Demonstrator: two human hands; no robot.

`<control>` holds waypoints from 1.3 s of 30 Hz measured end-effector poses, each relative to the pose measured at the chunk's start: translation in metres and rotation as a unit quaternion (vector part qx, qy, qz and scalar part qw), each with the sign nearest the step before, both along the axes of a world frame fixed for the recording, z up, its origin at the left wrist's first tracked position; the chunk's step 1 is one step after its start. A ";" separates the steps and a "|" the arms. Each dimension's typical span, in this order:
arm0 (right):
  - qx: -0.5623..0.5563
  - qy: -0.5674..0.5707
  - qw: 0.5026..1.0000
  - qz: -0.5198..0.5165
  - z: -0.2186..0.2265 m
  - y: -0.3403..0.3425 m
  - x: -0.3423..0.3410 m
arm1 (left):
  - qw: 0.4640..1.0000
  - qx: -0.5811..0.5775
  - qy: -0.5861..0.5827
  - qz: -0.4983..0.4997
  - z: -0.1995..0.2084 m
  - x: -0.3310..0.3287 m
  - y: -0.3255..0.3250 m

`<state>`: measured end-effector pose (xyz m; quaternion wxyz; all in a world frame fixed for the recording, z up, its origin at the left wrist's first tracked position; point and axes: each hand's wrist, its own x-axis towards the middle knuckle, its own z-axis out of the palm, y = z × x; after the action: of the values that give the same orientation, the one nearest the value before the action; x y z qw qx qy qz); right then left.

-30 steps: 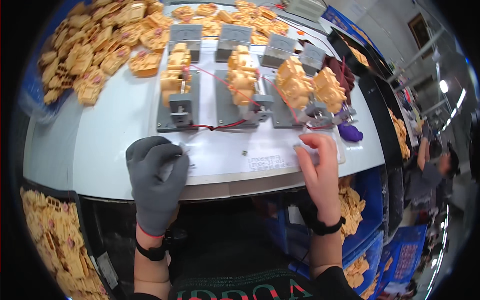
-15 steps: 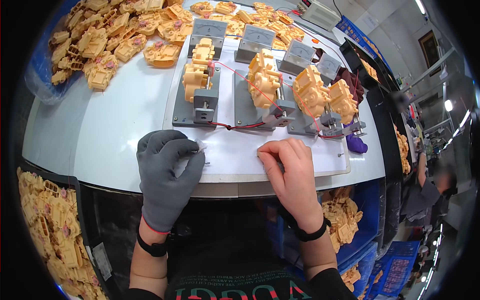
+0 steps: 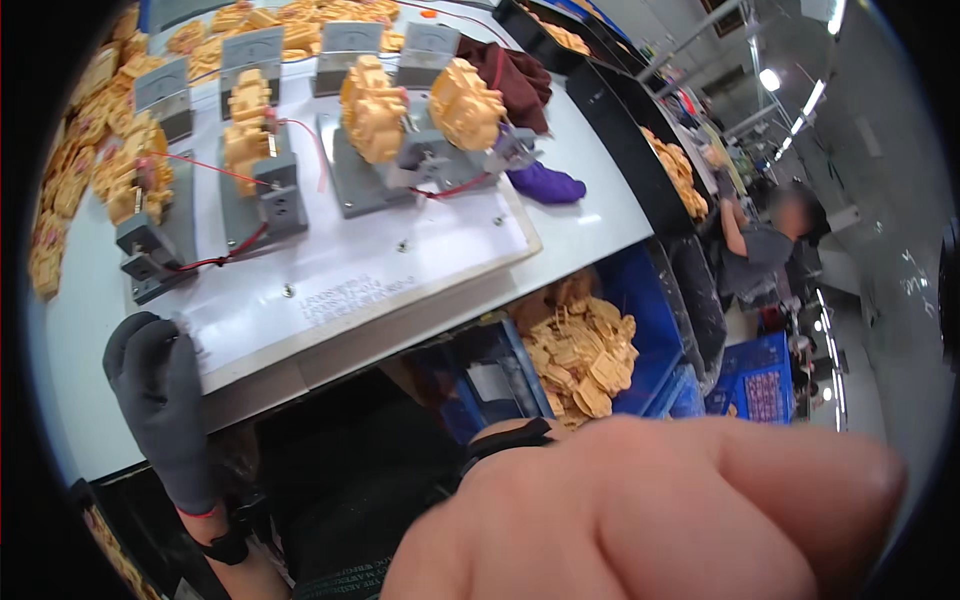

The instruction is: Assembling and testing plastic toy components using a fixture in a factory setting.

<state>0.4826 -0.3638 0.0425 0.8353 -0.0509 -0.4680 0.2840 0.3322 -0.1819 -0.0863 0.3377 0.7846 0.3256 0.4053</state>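
Observation:
My left hand (image 3: 155,405), in a grey glove, rests at the near left corner of the white-topped board (image 3: 400,262). Its fingers are curled together; whatever they hold, if anything, is too small to make out. Bare and very close to the camera, my right hand (image 3: 640,510) fills the lower right, knuckles showing and fingertips hidden. On the board stand several grey fixtures (image 3: 285,200), each carrying a yellow plastic gearbox-like housing (image 3: 372,108), with red and black wires. Grey panel meters (image 3: 252,60) stand behind them.
A purple cloth-like item (image 3: 548,185) and a dark red cloth (image 3: 510,80) lie right of the fixtures. Yellow parts (image 3: 300,25) heap at the back and left. Below the table edge, a blue bin (image 3: 640,300) holds more. A person (image 3: 765,240) works farther right.
The view has swung right, so the board now sits farther left. My right hand has left the board's front edge and come up close to the camera. My left hand stays near the board.

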 end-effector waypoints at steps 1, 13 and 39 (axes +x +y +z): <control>-0.004 0.005 1.000 0.000 -0.005 0.001 -0.001 | 1.000 -0.015 0.014 0.007 -0.004 -0.007 0.004; 0.002 -0.048 0.997 -0.053 -0.028 0.040 -0.022 | 1.000 0.006 0.016 -0.019 -0.005 0.005 0.001; -0.006 -0.131 0.986 -0.104 -0.018 -0.016 -0.013 | 0.999 0.007 0.033 -0.016 -0.008 0.007 0.004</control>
<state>0.4696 -0.3793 0.0242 0.7916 -0.1413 -0.5637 0.1890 0.3391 -0.1781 -0.0939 0.3276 0.8053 0.3206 0.3760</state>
